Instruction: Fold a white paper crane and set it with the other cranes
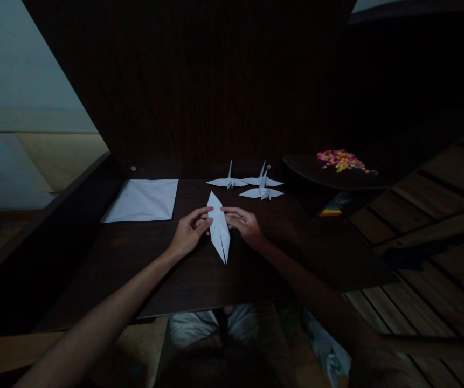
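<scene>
Folded paper (219, 233), held between left hand (188, 231) and right hand (249, 225) over middle of worktop (134, 264), nearer than cranes (261, 193) by far edge. Fingers of both clamped on its sides. Probably light, thin, easily creased; better to pinch gently by side edges.

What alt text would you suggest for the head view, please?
A person's left hand and right hand hold folded white paper over a dark desk. Beyond are three paper cranes, with a creased sheet at left and colorful bits on a shelf at right.
</scene>
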Demonstrator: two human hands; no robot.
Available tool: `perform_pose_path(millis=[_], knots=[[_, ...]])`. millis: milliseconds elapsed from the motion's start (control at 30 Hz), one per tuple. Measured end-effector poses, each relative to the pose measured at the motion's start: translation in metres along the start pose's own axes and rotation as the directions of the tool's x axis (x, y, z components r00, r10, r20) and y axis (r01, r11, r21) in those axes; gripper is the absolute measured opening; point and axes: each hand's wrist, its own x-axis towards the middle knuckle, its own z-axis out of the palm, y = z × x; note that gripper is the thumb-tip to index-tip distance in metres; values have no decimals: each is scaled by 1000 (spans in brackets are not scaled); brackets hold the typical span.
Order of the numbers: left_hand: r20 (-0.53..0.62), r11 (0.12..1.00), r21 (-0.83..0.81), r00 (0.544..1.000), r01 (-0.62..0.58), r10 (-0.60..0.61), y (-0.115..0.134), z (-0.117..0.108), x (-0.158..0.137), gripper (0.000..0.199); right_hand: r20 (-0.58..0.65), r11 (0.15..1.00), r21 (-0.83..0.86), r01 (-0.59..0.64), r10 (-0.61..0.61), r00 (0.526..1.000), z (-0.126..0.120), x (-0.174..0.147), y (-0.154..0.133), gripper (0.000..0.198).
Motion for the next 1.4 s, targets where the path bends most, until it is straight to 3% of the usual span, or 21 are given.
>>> perform_pose_path(millis=[167, 333, 433, 567, 733, 933, 1067, 1267, 1400], knots=[[-68, 997, -71, 997, -34, 29, -6, -1, 2, 43, 35, 999, 33, 25, -26, 999, 4, 0, 2, 40], [-24, 992, 110, 998, -58, 61, -8, -4, 3, 23, 38, 995, 100, 29, -33, 999, 7, -1, 5, 44], [4, 993, 110, 999, -50, 50, -8, -4, 1, 23, 43, 996, 82, 25, -28, 999, 7, -2, 5, 38], [-61, 993, 58, 992, -107, 110, -4, -1, -1, 20, 59, 998, 68, 12, -16, 998, 7, -3, 3, 33], [-11, 972, 211, 994, -107, 112, 1, -2, -3, 13, 92, 997, 66, -30, 24, 996, 8, -5, 0, 32], [-20, 960, 255, 992, -113, 122, 4, -5, -2, 18, 107, 990, 115, -77, 65, 992, 8, -4, -2, 33], [27, 971, 220, 996, -90, 86, 0, -2, -3, 20, 89, 986, 150, -69, 56, 994, 7, -2, -1, 31], [-11, 997, -81, 1000, -19, 18, -4, 3, -3, 45, 94, 985, 161, -64, 50, 994, 6, -2, 0, 30], [-51, 997, -79, 999, 3, -7, -3, 4, -2, 43, 100, 982, 178, -70, 53, 994, 6, -3, 1, 30]])
